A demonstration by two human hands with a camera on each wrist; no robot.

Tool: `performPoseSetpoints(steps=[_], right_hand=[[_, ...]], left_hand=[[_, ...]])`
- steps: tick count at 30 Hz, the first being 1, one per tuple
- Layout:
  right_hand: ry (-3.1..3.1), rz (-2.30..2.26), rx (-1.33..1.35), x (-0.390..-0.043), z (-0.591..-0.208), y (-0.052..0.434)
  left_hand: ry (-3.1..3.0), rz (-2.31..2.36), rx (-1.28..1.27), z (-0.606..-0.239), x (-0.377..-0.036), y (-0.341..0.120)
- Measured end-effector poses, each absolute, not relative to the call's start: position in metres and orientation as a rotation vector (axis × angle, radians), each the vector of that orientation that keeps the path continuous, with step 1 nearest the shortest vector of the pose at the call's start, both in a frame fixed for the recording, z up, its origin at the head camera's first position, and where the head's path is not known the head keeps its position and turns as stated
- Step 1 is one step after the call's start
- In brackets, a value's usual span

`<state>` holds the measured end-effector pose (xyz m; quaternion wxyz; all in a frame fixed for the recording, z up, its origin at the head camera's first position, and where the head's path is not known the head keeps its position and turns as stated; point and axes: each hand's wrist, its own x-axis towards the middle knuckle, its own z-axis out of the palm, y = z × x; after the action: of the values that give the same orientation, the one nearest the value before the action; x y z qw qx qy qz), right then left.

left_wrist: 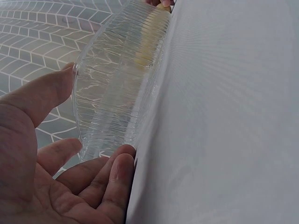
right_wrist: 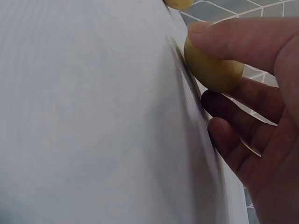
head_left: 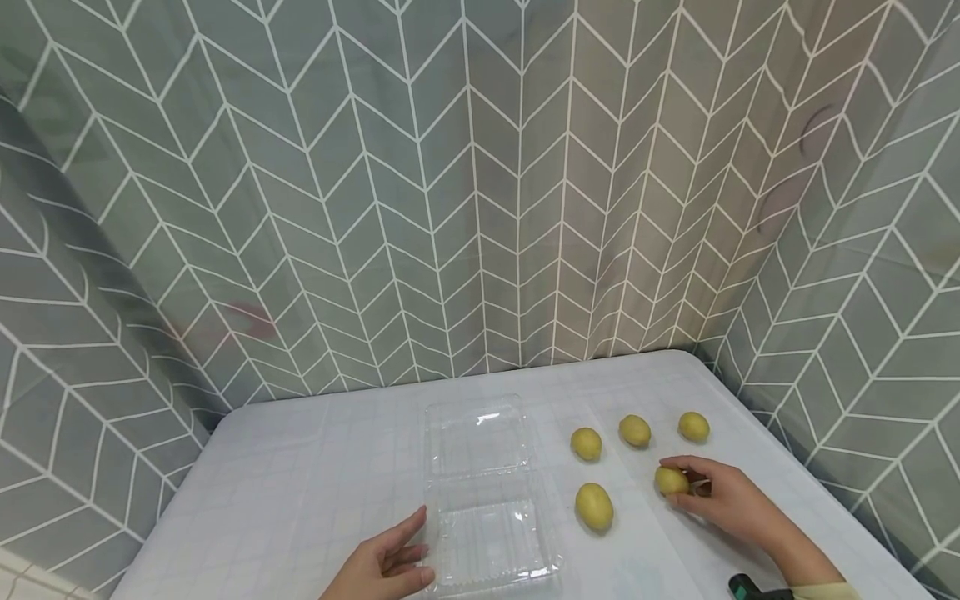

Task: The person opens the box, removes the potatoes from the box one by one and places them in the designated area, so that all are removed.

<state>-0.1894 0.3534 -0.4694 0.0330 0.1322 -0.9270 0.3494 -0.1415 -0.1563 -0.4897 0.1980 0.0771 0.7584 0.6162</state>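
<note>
My right hand (head_left: 716, 500) pinches a lemon (head_left: 671, 481) between thumb and fingers, low over the right side of the table. In the right wrist view the thumb lies over this lemon (right_wrist: 212, 67) and a finger is beneath it. A clear plastic clamshell box (head_left: 491, 542) lies opened flat at the middle, its lid part (head_left: 477, 437) toward the back. My left hand (head_left: 386, 558) is at the box's left edge, fingers spread and loosely bent. In the left wrist view its fingertips touch or nearly touch the box rim (left_wrist: 77, 107).
Between box and right hand lie two lemons, one nearer (head_left: 595, 507) and one farther (head_left: 587, 443). Two more lemons (head_left: 635, 431) (head_left: 693, 427) lie toward the back right. A white cloth covers the table (head_left: 300, 483). Grey patterned curtains (head_left: 450, 208) hang behind and at both sides.
</note>
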Motion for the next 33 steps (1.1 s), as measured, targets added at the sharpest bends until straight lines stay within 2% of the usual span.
performPoseSetpoints(steps=[33], right_hand=[[-2.812, 1.104, 0.339, -0.1879, -0.4730, 0.3529]], left_hand=[[2.141, 1.707, 0.267, -0.4889, -0.1412, -0.1573]])
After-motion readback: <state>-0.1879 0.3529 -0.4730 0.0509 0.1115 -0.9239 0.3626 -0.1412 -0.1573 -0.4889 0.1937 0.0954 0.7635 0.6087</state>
